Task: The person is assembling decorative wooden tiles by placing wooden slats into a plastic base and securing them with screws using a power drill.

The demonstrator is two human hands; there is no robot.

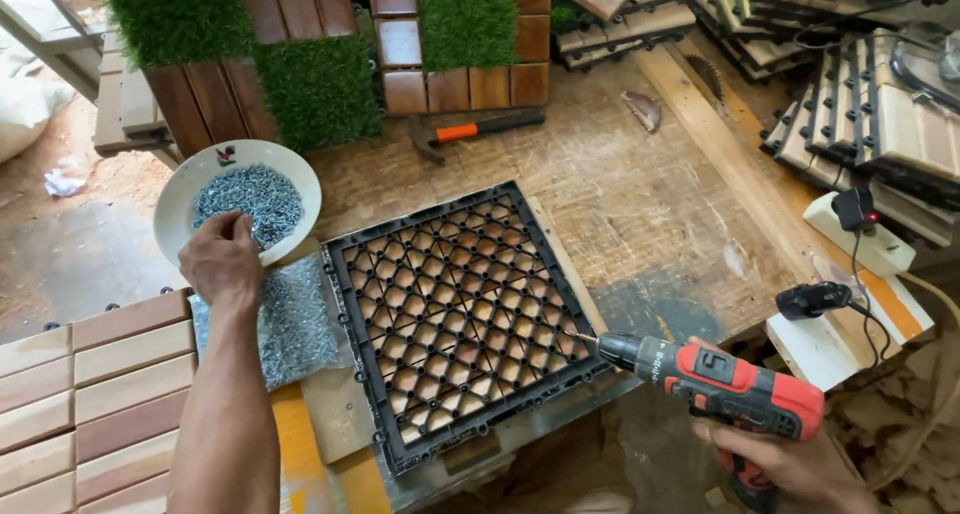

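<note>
A black plastic grid tile base (455, 314) lies upside down on the worn wooden bench, wooden slats showing through its holes. My left hand (222, 259) reaches into a white bowl (190, 189) of small grey screws (250, 202), fingers pinched among them. My right hand (790, 464) grips a red and black cordless drill (715, 379) at the bench's near right edge. Its bit points left, just touching the tile's right edge.
A clear bag of screws (295, 319) lies beside the tile. An orange-handled hammer (475, 129) rests behind it. Wood and artificial-grass tiles (320, 84) lie at the back, stacked tiles (880, 114) on the right, finished wooden tiles (90, 404) at near left. A power strip (860, 236) with a cord sits right.
</note>
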